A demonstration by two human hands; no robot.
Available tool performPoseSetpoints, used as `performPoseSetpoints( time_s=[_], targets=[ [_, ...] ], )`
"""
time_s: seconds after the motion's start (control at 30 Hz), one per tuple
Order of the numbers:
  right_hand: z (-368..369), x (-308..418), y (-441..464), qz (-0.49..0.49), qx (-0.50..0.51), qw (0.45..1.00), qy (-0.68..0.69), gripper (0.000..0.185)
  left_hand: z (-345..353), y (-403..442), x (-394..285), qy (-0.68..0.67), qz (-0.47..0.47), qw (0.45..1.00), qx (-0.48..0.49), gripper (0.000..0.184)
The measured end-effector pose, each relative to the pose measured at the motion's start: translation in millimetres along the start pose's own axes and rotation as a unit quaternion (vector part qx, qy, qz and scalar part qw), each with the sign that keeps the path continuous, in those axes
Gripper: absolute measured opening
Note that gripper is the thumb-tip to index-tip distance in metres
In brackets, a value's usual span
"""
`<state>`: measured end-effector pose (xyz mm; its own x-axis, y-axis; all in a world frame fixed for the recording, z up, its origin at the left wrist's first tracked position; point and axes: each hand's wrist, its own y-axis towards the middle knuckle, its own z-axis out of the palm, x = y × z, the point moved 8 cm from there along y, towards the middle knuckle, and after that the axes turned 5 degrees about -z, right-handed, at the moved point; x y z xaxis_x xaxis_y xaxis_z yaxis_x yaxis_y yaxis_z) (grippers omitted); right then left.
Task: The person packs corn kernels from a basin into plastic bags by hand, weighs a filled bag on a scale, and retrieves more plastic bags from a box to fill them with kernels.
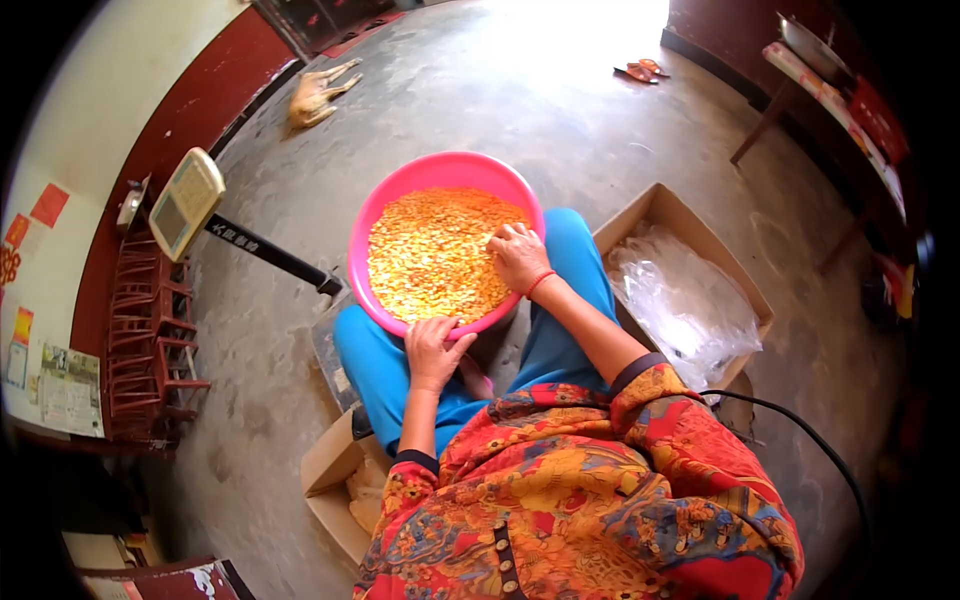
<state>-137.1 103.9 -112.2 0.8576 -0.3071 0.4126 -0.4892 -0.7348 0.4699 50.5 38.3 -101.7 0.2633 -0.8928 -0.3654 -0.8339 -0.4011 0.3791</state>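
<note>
A pink basin (pixel 362 262) rests at my knees, filled broadly with yellow-orange kernels (pixel 430 250) that look like dried corn. My left hand (pixel 433 355) holds the near rim, its fingers hooked over the edge toward the kernels. At the right side of the basin, my right hand (pixel 520 258) lies on the kernels with its fingers curled together. Its fingertips are partly hidden, so what they pinch cannot be made out. A red band (pixel 540 284) circles the right wrist.
An open cardboard box (pixel 745 285) with clear plastic bags (pixel 690 310) stands at my right. A scale display (pixel 187 203) on a black post is at left. Another box (pixel 330 475) sits near my left hip. A dog (pixel 318 95) lies farther off; stacked chairs (pixel 150 345) line the wall.
</note>
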Motion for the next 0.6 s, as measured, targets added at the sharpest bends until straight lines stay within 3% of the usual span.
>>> performPoseSetpoints(
  time_s=[0.2, 0.27, 0.33, 0.4, 0.47, 0.6],
  targets=[
    [-46.4, -23.6, -1.5, -0.003, -0.178, 0.969, 0.172, 0.023, 3.8, -0.1, 0.8, -0.005, -0.012, 1.0, 0.009, 0.038],
    [-69.8, -53.5, -12.1, 0.076, -0.271, 0.935, 0.217, 0.023, 3.9, 0.4, 1.1, -0.009, -0.022, 1.0, 0.02, 0.038],
    [-79.9, -98.1, -26.9, 0.152, -0.295, 0.916, 0.227, 0.021, 3.5, 0.7, -1.0, -0.007, -0.017, 1.0, 0.019, 0.038],
    [-93.1, -140.1, -52.9, 0.202, -0.319, 0.919, 0.117, 0.021, 2.5, -0.2, -3.1, -0.004, -0.012, 1.0, 0.017, 0.038],
    [-68.3, -208.4, -97.7, 0.255, -0.291, 0.922, 0.017, 0.02, 2.4, 0.8, -3.5, -0.006, -0.017, 1.0, 0.02, 0.038],
    [-3.3, -303.8, -250.9, 0.516, -0.011, 0.853, -0.08, 0.037, 0.9, 1.4, -6.1, 0.012, -0.002, 1.0, 0.014, 0.037]
  ],
)
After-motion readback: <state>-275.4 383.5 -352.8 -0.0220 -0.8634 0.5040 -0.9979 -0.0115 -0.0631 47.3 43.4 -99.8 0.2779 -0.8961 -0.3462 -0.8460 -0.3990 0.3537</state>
